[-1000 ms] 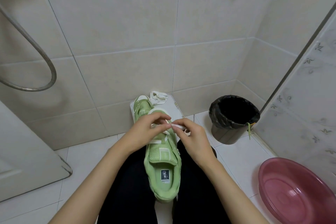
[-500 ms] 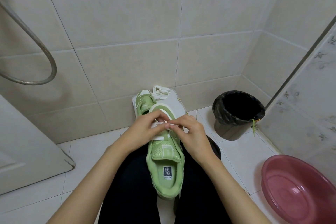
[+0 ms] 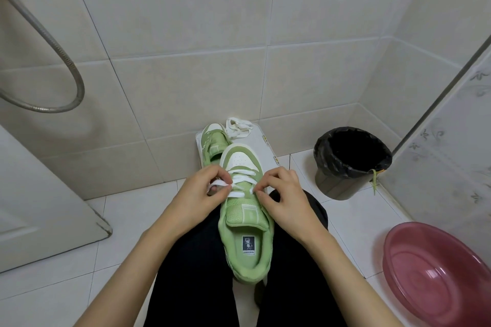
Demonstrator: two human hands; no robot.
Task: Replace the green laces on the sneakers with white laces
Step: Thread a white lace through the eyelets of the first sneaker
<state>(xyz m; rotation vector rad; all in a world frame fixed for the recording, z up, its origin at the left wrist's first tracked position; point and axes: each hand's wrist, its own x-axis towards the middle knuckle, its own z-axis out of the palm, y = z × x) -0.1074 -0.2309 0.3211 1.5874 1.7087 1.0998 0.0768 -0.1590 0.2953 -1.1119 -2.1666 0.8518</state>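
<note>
A green sneaker (image 3: pixel 245 223) lies on my lap, toe pointing away, with a white lace (image 3: pixel 243 183) threaded across its lower eyelets. My left hand (image 3: pixel 199 194) pinches a stretch of that white lace at the shoe's left side. My right hand (image 3: pixel 284 194) sits at the right eyelets with fingers curled; what they grip is hidden. The second green sneaker (image 3: pixel 214 142) stands on a white stool (image 3: pixel 261 143) ahead, beside a loose white lace (image 3: pixel 239 127).
A black-lined bin (image 3: pixel 350 162) stands to the right with a green lace (image 3: pixel 374 180) hanging over its rim. A pink basin (image 3: pixel 438 276) sits at the lower right. A shower hose (image 3: pixel 53 61) loops on the left wall; a glass partition runs along the right.
Both hands have parted from the shoe's middle to its two sides. The left hand has drawn the white lace out to the left, and more laced rows show.
</note>
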